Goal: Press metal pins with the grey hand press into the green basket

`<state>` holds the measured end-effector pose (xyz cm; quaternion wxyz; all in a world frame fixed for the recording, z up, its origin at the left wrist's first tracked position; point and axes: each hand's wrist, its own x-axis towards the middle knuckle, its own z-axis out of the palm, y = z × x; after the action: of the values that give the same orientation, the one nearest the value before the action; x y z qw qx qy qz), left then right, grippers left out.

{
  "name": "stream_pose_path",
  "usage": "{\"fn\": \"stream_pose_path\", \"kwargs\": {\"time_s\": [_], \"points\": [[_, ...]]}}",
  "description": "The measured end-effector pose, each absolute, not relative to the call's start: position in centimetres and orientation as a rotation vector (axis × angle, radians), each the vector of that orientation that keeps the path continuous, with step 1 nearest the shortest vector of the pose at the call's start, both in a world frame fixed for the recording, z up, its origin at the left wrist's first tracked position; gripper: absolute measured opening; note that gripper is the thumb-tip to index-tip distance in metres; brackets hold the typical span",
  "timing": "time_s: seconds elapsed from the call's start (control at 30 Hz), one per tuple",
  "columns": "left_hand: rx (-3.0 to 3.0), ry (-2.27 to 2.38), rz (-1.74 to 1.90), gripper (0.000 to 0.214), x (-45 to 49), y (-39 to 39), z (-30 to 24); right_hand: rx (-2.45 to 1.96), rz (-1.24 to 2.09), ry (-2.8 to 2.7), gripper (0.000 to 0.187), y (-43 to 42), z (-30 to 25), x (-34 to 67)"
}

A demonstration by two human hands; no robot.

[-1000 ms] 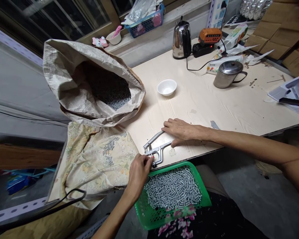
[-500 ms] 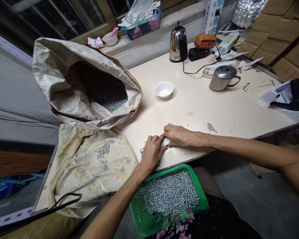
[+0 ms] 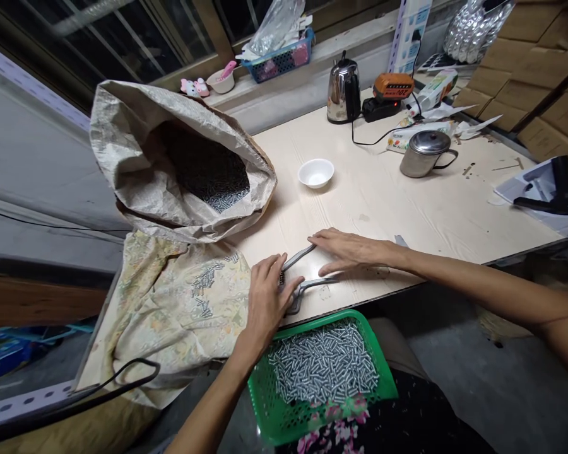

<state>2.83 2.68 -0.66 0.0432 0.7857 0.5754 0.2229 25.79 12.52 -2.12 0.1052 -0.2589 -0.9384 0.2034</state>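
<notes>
A grey metal tool with two handles (image 3: pixel 318 280) lies on the table near its front edge, the handles spread apart in a V. My left hand (image 3: pixel 267 290) is over the tool's left end, thumb and fingers apart, hiding part of its head. Beside those fingertips shows a small dark ridged part, too small to name. My right hand (image 3: pixel 348 249) is open at the handle ends, fingertips by the far handle and thumb near the close one. Below the table edge, a green basket (image 3: pixel 259 403) holds many small silvery ridged metal pieces (image 3: pixel 324 366).
A big woven sack (image 3: pixel 132 183) holding similar pieces lies open at the left. Several loose pieces are on a flowered cloth (image 3: pixel 156 315). Further back are a white bowl (image 3: pixel 316 173), a kettle (image 3: pixel 343 91), a battery on a charger (image 3: pixel 388 94) and a lidded steel mug (image 3: pixel 423 154).
The tool's handles have spread from closed together to wide apart. My hands have loosened and moved apart, the left one shifting left. The view has shifted slightly.
</notes>
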Motion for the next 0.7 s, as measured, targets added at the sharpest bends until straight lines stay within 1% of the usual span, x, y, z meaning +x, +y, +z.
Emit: {"fn": "stream_pose_path", "kwargs": {"time_s": [0.1, 0.23, 0.3, 0.4, 0.5, 0.57, 0.63, 0.7], "points": [[2.49, 1.662, 0.635, 0.037, 3.2, 0.7, -0.4, -0.85, 0.513, -2.743, 0.038, 12.3, -2.3, 25.6], [2.501, 1.471, 0.509, 0.048, 6.2, -0.9, -2.7, -0.91, 0.351, -2.779, 0.018, 13.1, -3.2, 23.8], [2.462, 1.451, 0.492, 0.053, 7.6, -1.3, -3.8, -0.915, 0.311, -2.768, 0.021, 14.2, -3.5, 22.9], [2.401, 1.448, 0.519, 0.051, 8.4, -1.5, -4.2, -0.951, 0.305, -2.725, 0.023, 15.5, -3.3, 22.0], [2.341, 1.513, 0.62, 0.04, 7.2, -1.6, -3.4, -0.999, 0.321, -2.671, 0.017, 14.8, -2.6, 22.0], [2.285, 1.701, 0.685, 0.029, 5.4, -1.8, -2.6, -0.955, 0.379, -2.635, 0.014, 13.2, -2.2, 22.6], [2.234, 1.913, 0.636, 0.021, 3.4, -2.0, -2.1, -0.839, 0.475, -2.647, 0.015, 11.2, -2.0, 23.3], [2.22, 2.008, 0.482, 0.018, 1.5, -2.0, -1.9, -0.732, 0.567, -2.699, 0.017, 9.5, -2.3, 23.9]]}}
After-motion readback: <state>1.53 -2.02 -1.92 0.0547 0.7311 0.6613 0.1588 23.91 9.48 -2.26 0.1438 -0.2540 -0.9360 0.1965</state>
